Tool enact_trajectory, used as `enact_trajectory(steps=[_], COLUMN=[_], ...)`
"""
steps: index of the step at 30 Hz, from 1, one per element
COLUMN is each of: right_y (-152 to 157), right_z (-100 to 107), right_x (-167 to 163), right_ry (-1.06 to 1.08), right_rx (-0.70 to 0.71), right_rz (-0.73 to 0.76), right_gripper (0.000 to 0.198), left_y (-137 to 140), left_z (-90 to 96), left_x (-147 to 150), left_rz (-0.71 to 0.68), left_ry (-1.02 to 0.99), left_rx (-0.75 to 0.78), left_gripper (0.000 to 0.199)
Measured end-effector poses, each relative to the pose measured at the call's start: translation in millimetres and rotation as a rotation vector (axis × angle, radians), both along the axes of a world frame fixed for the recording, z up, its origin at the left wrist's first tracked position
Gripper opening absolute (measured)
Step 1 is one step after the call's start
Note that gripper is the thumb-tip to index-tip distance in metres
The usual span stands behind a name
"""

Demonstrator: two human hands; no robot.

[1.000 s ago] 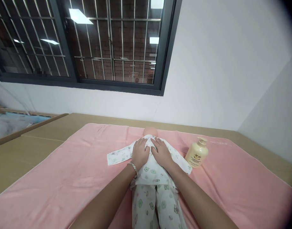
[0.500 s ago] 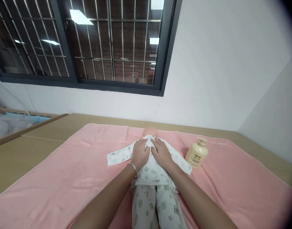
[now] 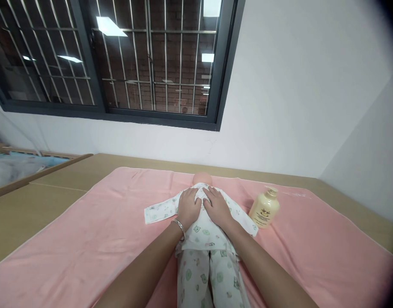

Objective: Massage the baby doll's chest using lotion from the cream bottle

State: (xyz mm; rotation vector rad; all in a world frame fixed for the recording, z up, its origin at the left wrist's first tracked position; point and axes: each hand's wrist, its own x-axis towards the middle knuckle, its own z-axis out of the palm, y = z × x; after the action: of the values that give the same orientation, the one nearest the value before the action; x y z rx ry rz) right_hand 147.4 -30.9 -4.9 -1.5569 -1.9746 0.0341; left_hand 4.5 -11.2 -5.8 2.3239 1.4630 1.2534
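A baby doll (image 3: 204,233) in white printed pyjamas lies stretched out on a pink blanket (image 3: 119,239), its head (image 3: 202,178) at the far end and its sleeves spread to both sides. My left hand (image 3: 189,206), with a silver bangle at the wrist, rests flat on the left of the doll's upper body. On the right of it lies my right hand (image 3: 217,206), also flat, its thumb close to the left one. Both hands have their fingers extended and hold nothing. The doll's own hands do not show.
A pale yellow pump bottle (image 3: 264,208) stands on the blanket beside the doll's right-hand sleeve. The wooden surface (image 3: 55,201) borders the blanket. At the far left is a wooden-edged compartment (image 3: 29,169) with bluish and whitish material. Behind rise a white wall (image 3: 280,85) and a barred window (image 3: 151,60).
Both hands stay on the doll's upper body in nearly the same place. The whole view has shifted very slightly; the doll and bottle have not visibly moved.
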Motion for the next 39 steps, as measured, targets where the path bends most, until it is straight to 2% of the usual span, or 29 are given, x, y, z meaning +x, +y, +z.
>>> enact_trajectory(steps=[10, 20, 31, 39], right_y=[-2.6, -14.9, -33.9, -19.0], right_z=[3.1, 14.9, 32.0, 20.3], right_x=[-1.3, -8.0, -19.6, -7.5], right_ry=[-0.014, -0.146, -0.207, -0.098], right_rx=[-0.012, 0.017, -0.059, -0.021], right_rz=[-0.01, -0.117, -0.258, -0.173], right_gripper=[0.048, 0.045, 0.031, 0.036], left_y=[-0.5, -0.3, -7.0, -3.6], left_z=[1.1, 0.7, -0.1, -2.4], left_x=[-0.1, -0.4, 0.7, 1.5], left_rz=[0.014, 0.034, 0.124, 0.091], left_ry=[0.007, 0.008, 0.017, -0.015], left_rx=[-0.016, -0.026, 0.081, 0.031], left_gripper=[0.04, 0.039, 0.014, 0.025])
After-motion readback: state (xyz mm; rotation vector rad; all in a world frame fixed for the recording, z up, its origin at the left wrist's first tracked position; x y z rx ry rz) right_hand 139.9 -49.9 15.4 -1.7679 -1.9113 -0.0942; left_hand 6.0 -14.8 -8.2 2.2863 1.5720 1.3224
